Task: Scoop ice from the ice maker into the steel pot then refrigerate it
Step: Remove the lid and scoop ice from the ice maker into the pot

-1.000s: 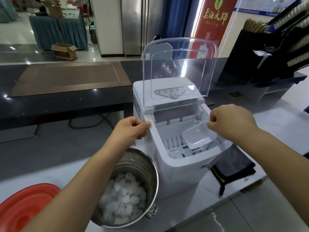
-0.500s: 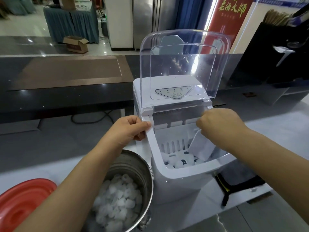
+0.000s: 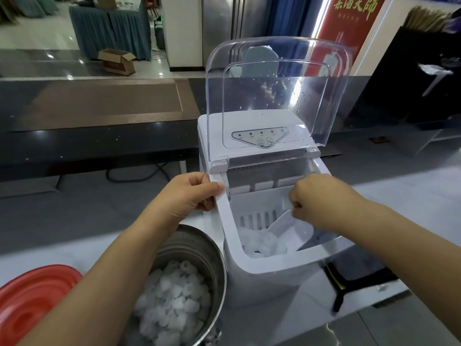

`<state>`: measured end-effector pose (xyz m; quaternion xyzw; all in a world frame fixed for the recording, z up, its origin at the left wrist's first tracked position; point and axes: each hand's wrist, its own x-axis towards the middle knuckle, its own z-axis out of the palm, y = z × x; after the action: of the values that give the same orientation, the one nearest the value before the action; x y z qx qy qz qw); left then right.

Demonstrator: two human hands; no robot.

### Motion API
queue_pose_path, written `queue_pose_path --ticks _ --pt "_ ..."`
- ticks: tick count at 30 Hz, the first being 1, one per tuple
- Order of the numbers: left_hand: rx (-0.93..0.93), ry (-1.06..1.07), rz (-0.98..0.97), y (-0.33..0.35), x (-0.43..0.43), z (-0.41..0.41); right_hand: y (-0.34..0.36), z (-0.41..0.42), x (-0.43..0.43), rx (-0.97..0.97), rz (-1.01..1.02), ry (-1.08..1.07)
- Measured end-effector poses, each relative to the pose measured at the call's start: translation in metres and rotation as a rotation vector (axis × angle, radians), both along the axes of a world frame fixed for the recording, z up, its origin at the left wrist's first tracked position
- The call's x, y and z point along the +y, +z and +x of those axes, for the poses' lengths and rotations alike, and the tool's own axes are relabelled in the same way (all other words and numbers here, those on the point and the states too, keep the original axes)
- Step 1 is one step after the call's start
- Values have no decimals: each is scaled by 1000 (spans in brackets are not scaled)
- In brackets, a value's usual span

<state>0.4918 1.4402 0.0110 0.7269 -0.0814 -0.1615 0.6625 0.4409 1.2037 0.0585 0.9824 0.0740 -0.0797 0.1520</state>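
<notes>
At near left we see a red lid (image 3: 30, 303), then the steel pot (image 3: 197, 253), part full of ice (image 3: 174, 295), with our left forearm crossing over it. Our left hand (image 3: 189, 193) grips the left rim of the ice maker (image 3: 262, 278), whose clear lid (image 3: 274, 96) stands upright. Our right hand (image 3: 321, 198) pinches the scoop (image 3: 290, 232), dug into more ice inside. A dark cloth (image 3: 354, 278) lies at right. Half a second ago the scoop stood steeper.

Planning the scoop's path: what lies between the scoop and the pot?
Head view: between scoop and pot lie loose ice and the ice maker's left wall, gripped by the left hand.
</notes>
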Motion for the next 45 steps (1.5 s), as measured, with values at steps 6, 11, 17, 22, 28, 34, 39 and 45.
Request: queue_pose_path --ticks 6,11,17,22,28,34,39,45 --pt "2 -7 4 -1 0 1 -15 -4 7 179 181 -68" --pt "4 -2 0 -2 0 1 -14 -10 18 344 281 -180" --pt "11 21 -12 -1 -2 -1 -17 -5 21 435 452 -283" --pt "2 20 4 -2 -1 0 -17 -6 18 453 579 -351" --pt "-1 28 11 -3 -1 1 -12 -5 17 445 672 -441" --pt "-13 23 25 -1 -1 0 -9 -6 17 428 698 -467" --pt "-16 22 26 -1 -1 -1 -8 -7 15 388 766 -492" --pt "-21 31 34 1 -2 -3 -15 -5 11 298 870 -510"
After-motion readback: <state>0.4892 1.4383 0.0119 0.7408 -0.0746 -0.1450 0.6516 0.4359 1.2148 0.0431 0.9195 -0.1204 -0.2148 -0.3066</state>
